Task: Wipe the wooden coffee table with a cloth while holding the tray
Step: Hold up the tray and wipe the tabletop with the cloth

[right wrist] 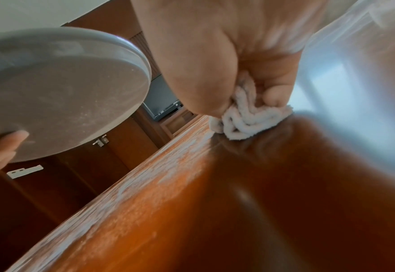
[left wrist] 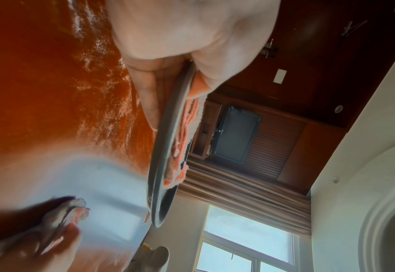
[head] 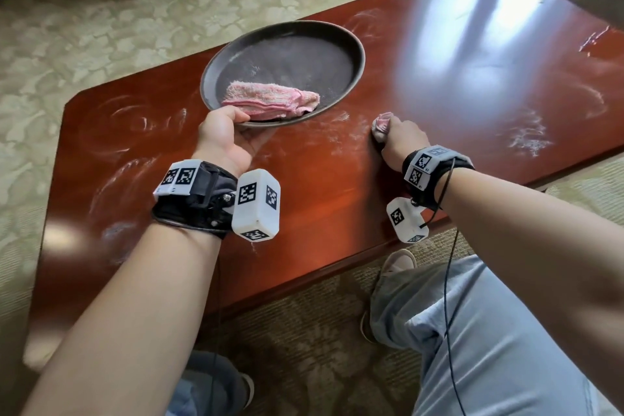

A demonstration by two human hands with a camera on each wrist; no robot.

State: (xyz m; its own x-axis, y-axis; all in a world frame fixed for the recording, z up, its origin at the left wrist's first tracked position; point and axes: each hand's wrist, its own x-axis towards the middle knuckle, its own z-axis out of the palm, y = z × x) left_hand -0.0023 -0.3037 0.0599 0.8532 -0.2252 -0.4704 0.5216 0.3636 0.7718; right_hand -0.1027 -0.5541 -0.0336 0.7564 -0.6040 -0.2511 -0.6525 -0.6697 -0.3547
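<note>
Red-brown polished wood fills our view, the coffee table (head: 422, 84) streaked with white powdery smears. Our left hand (head: 224, 140) has the round dark tray (head: 236, 54) by its near rim, thumb on top and fingers curled beneath, and we see from the right wrist view that it is lifted clear of the tabletop. A folded pink towel (head: 270, 101) lies in the tray, just beside that thumb. Our right hand (head: 400, 138) is bunched tight around a small wadded cloth (head: 381, 123), pressing it onto the wood to the right of the tray. Below the table edge, pale jeans (head: 489, 341) over patterned carpet (head: 101, 30).
</note>
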